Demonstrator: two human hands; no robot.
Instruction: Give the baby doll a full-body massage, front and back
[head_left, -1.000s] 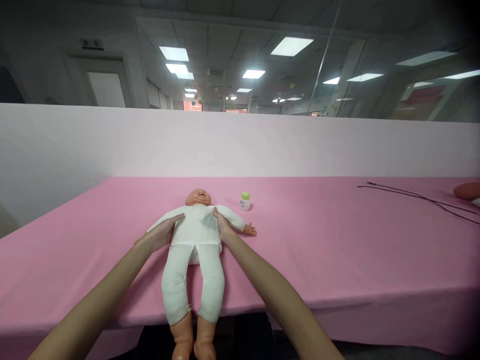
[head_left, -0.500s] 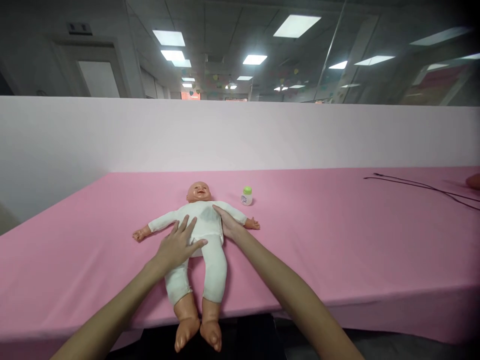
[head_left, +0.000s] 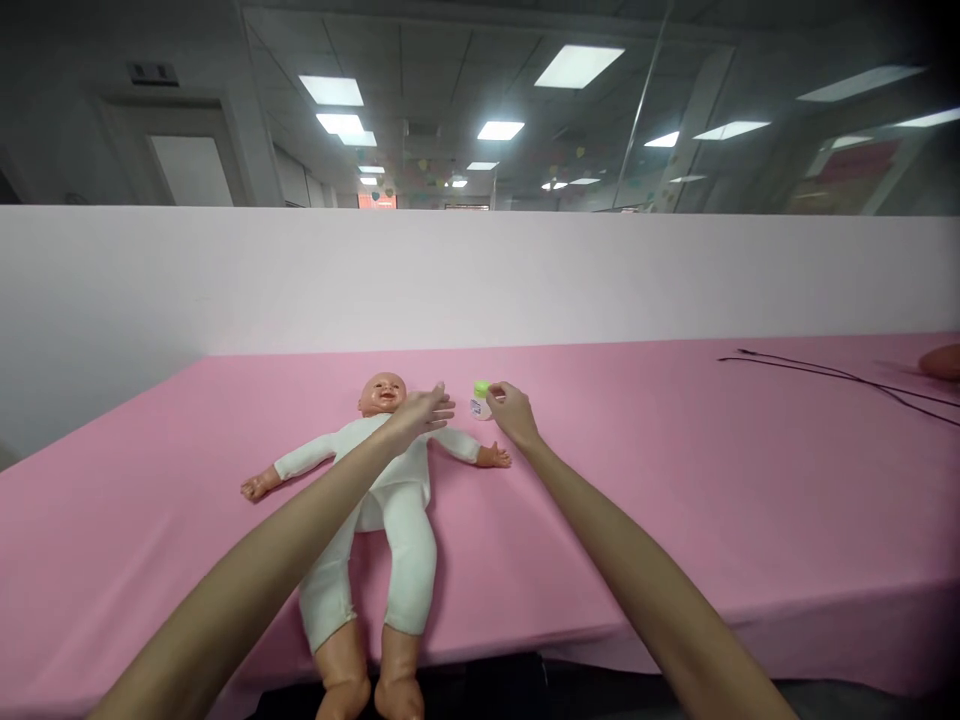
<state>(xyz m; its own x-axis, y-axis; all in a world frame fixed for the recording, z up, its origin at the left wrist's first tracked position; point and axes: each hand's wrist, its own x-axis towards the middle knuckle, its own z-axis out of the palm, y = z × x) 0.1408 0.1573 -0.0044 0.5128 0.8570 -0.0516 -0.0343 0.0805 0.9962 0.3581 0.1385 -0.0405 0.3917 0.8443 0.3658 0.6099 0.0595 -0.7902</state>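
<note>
A baby doll in a white cloth suit lies on its back, head away from me and feet at the near table edge. My left hand is above the doll's chest and shoulder, fingers stretched towards the jar and holding nothing. Beside the doll's head, a small clear jar with a green lid and a printed label stands upright on the table. My right hand has its fingers curled against the jar's right side and lid, partly covering it.
Pink cloth covers the table. Thin black cables lie at the far right, near a partly visible orange-brown object. A white partition with glass above it rises behind the table.
Both hands have left the doll's torso. The left has moved up and right over its shoulder; the right has reached forward to the jar. The view has shifted slightly.
</note>
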